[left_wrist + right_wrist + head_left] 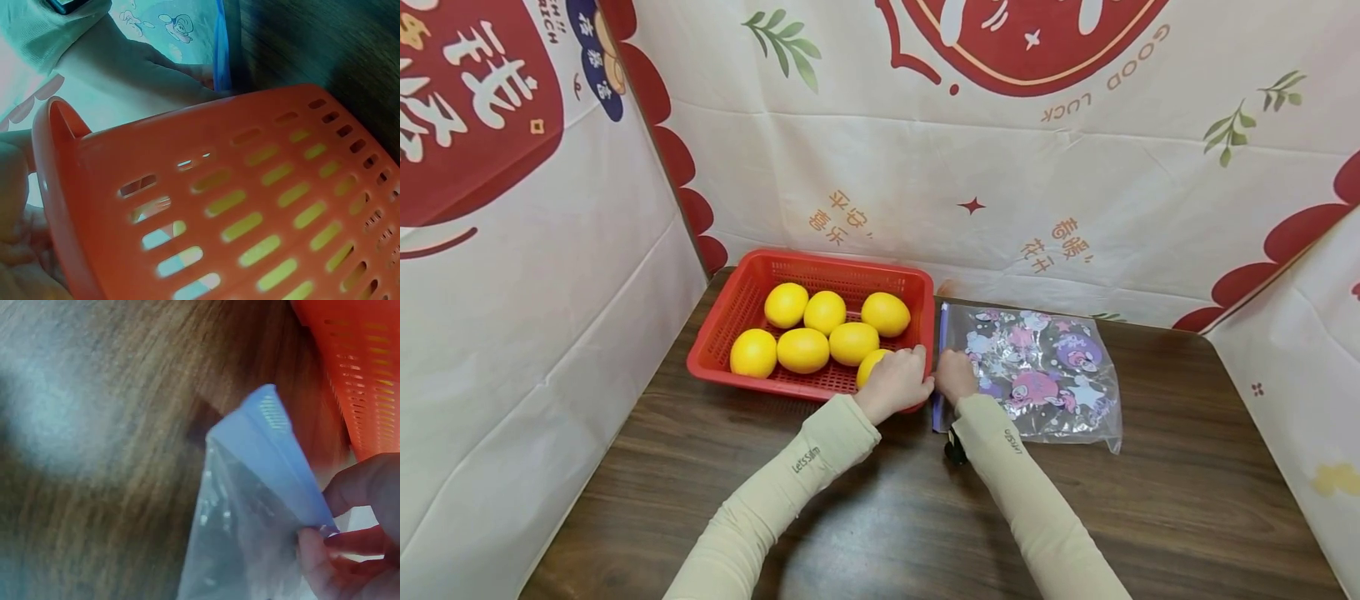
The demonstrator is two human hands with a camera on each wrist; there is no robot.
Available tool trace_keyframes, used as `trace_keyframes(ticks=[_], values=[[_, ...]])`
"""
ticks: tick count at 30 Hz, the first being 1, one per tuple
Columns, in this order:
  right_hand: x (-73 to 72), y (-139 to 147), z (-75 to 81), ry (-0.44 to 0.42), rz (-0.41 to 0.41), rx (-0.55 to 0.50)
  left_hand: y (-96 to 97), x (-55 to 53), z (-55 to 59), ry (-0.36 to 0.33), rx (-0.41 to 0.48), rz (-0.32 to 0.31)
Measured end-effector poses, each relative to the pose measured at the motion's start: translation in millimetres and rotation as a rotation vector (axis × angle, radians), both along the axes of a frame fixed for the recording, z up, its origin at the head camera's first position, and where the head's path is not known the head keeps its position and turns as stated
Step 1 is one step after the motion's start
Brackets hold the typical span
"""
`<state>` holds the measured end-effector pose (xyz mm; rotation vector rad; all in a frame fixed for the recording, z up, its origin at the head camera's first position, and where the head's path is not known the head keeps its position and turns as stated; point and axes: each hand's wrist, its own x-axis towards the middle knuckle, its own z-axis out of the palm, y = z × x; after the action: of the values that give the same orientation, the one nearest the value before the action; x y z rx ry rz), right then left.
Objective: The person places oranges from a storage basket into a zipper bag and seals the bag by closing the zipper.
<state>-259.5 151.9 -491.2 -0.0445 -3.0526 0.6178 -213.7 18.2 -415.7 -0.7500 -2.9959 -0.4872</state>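
- Printed white cloth point(760, 167) walls in a dark wood-grain table point(880, 517); from the head view we see the clear cartoon-print zip bag point(1037, 367) lying on it, just right of the red perforated plastic basket point(820, 262).
- We count seven lemons point(802, 351) visible in the basket. They look firm, smooth and fairly weighty, so we judge that each wants a full grasp round its middle.
- The left hand point(897, 383) is at the basket's right end, beside the nearest lemon; the right hand point(957, 377) is at the bag's left edge.
- In the left wrist view, the basket's rim point(56, 187) partly hides the left fingers, so we cannot tell whether they grip anything. The basket looks light and semi-stiff; we would favour that thick rim.
- In the right wrist view, we see the right thumb and finger pinching the bag's purple zip strip point(284, 465). We expect thin, slippery, floppy film that creases easily; the stiffer strip seems the surest hold.
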Motion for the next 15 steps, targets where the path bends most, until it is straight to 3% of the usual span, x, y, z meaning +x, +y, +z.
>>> trace_keyframes(ticks=[5, 15], values=[[-0.8, 2, -1.3, 0.013, -0.004, -0.020, 0.7, 0.4, -0.4, 0.015, -0.017, 0.000], [-1.0, 14, 3.5, -0.055, -0.009, -0.063, 1.0, 0.6, -0.7, 0.037, -0.047, 0.010]])
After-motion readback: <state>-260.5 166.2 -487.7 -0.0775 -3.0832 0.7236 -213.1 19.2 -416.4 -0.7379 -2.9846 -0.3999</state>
